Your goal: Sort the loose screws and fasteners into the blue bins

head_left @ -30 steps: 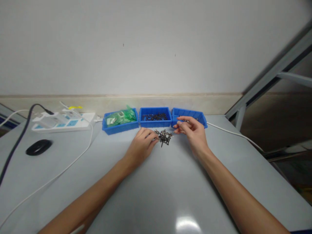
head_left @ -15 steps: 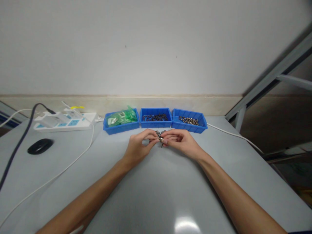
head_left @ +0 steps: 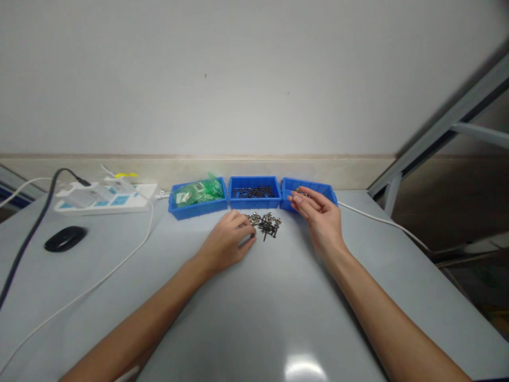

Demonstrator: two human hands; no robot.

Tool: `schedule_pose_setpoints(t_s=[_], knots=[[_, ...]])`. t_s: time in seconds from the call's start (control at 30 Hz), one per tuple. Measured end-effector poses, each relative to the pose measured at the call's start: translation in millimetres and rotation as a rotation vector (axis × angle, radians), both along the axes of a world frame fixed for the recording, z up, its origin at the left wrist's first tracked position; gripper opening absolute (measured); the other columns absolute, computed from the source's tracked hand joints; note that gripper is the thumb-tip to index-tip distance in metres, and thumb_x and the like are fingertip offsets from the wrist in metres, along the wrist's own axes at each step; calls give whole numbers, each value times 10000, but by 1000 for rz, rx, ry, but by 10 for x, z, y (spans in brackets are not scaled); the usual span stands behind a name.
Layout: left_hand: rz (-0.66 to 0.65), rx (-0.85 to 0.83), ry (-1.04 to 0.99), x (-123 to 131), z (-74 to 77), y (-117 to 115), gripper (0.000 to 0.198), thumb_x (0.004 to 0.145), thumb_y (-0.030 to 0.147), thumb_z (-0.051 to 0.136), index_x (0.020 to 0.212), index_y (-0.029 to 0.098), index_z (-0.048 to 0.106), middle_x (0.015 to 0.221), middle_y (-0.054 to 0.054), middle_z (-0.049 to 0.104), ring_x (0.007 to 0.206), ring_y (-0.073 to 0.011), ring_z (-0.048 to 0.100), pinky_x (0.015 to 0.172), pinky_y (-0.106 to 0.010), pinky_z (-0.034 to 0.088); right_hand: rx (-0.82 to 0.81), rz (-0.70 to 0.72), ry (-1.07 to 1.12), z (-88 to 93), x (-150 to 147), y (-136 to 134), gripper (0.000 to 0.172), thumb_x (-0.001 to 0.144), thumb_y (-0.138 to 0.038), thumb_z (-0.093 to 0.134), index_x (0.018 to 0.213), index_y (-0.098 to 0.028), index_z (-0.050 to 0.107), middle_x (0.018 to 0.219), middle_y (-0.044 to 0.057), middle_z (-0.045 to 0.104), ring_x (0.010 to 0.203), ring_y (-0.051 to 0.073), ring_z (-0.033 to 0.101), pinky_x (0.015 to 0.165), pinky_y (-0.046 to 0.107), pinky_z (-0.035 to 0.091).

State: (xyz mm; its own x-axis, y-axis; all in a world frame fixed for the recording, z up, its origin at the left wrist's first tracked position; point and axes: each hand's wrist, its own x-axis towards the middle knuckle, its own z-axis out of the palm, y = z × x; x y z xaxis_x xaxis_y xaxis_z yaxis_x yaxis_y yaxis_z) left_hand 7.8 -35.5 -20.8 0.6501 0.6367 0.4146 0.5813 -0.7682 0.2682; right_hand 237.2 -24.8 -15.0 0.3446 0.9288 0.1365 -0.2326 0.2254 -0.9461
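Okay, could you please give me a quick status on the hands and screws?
Left hand curled beside screw pile, on its left. Right hand reaching over right blue bin. Nothing blocking either.

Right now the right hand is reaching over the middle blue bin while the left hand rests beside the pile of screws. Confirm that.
Not quite. The head view shows the right hand reaching over the rightmost blue bin, not the middle blue bin. The rest stands: the left hand rests on the table beside the pile of screws.
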Motion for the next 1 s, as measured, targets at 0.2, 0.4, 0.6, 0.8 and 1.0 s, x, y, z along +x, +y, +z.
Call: schedule_pose_setpoints(t_s=[0.2, 0.4, 0.6, 0.8, 1.0], knots=[[-68, -12, 21, 11, -65, 37, 147, 950, 184, 528, 934, 168, 673, 853, -58, 672, 867, -208, 515, 845, -367, 466, -40, 55, -56, 15, -2, -4, 390, 675, -330, 828, 1022, -194, 714, 948, 81, 774, 799, 210, 739, 804, 379, 587], [-57, -87, -224, 21, -57, 18, 74, 879, 126, 617, 898, 188, 652, 830, -26, 686, 839, -185, 550, 785, -312, 484, -141, 367, -285, 7, -40, -62, 263, 703, -322, 777, 909, -167, 726, 743, 47, 744, 621, 162, 685, 659, 305, 556], [51, -89, -453, 42, 49, -24, 67, 837, 167, 711, 878, 198, 669, 846, -20, 712, 829, -176, 592, 754, -297, 486, -128, 737, -367, 22, -87, -141, 285, 739, -289, 765, 989, -156, 735, 766, 51, 746, 728, 179, 713, 728, 306, 556], [21, -69, -523, 42, 69, -33, 88, 822, 177, 738, 876, 191, 670, 830, -23, 705, 784, -158, 590, 692, -265, 478, -145, 771, -212, 14, -120, -160, 281, 708, -306, 821, 945, -168, 757, 791, 62, 767, 761, 187, 729, 790, 339, 566], [24, -39, -479, 46, 24, -4, 115, 836, 205, 731, 937, 194, 676, 872, -31, 719, 807, -170, 585, 729, -294, 497, -149, 668, -195, -13, -124, -138, 255, 702, -353, 831, 865, -166, 774, 759, 73, 762, 714, 188, 715, 749, 343, 563]])
